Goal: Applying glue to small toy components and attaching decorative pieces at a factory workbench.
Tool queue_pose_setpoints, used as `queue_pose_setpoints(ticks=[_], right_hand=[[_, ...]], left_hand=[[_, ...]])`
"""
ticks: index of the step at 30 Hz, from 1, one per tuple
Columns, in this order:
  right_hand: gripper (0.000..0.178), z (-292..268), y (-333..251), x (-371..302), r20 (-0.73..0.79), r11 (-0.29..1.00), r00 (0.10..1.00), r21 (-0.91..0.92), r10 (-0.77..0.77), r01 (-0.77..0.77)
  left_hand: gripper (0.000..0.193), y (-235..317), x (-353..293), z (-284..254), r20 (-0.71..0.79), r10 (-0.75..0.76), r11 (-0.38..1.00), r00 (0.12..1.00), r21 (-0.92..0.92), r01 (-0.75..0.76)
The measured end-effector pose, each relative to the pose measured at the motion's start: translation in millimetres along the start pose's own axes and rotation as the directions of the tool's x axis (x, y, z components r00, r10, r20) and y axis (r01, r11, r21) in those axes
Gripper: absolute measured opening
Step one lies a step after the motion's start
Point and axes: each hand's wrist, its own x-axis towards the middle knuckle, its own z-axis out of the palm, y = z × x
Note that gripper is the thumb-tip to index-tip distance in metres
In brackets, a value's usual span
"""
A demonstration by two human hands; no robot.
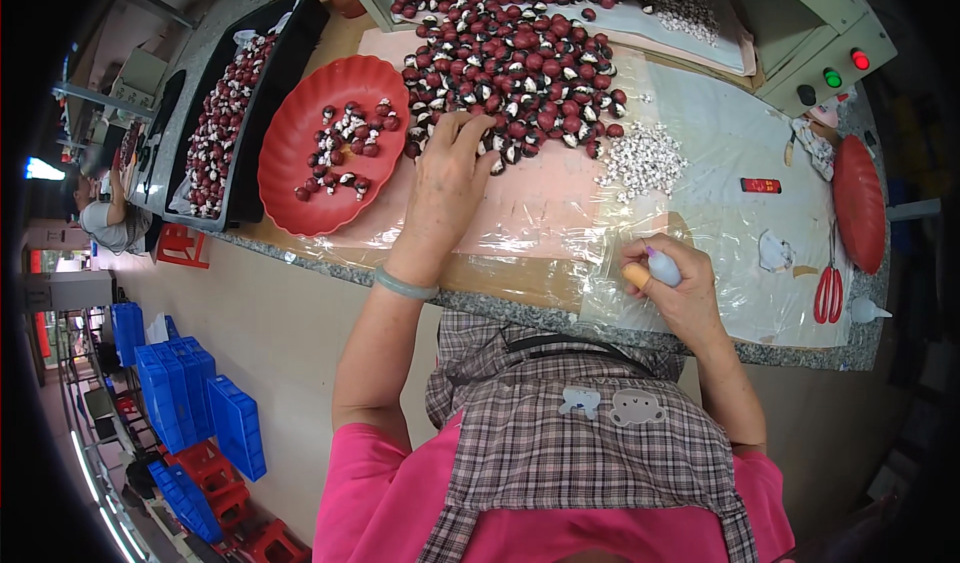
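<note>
My left hand [452, 178] reaches to the near edge of a large pile of dark red, black and white bead-like pieces [520, 73]. Its fingers are bent and a little apart, with thumb and forefinger around pieces at the pile's edge; no firm grip shows. Low over the plastic-covered tabletop, my right hand [685, 283] is closed around a small whitish squeeze bottle [663, 267] with a purple tip. An orange cover sits on one fingertip of that hand. Beyond it lies a heap of tiny white pieces [645, 161].
Left of the pile, a red scalloped plate [290, 188] bears several joined pieces, beside a filled black tray [255, 178]. Rightward lie red-handled scissors [828, 293], another squeeze bottle [868, 310] and a red plate [858, 203]. A metal housing with lit buttons [832, 78] stands behind.
</note>
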Motion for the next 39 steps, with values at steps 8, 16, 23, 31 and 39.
queue_pose_setpoints(ticks=[8,16,23,31,39], right_hand=[[0.017,-1.2,2.8,3.4,0.004,0.999,0.999,0.01,0.035,-0.035],[0.028,-4.9,5.9,10.9,-0.012,0.997,0.998,0.047,0.06,-0.059],[0.033,-18.3,17.2,10.0,0.07,0.929,0.997,0.366,0.027,-0.05],[0.024,-17.1,7.0,6.9,-0.103,0.927,0.986,0.339,-0.131,0.159],[0.039,-16.8,-9.3,-4.1,-0.237,0.914,0.97,0.381,-0.052,0.142]], left_hand=[[0.036,16.0,-4.7,13.0,0.056,0.004,0.97,0.998,-0.244,0.01],[0.034,28.8,-9.7,11.5,0.04,-0.114,0.948,0.993,-0.295,0.121],[0.02,49.5,-21.1,7.3,0.219,-0.234,0.454,0.947,-0.837,0.305],[0.029,66.7,-43.0,4.2,0.624,-0.176,-0.189,0.761,-0.78,0.596],[0.029,81.8,-49.5,12.0,0.641,-0.157,-0.241,0.752,-0.763,0.6]])
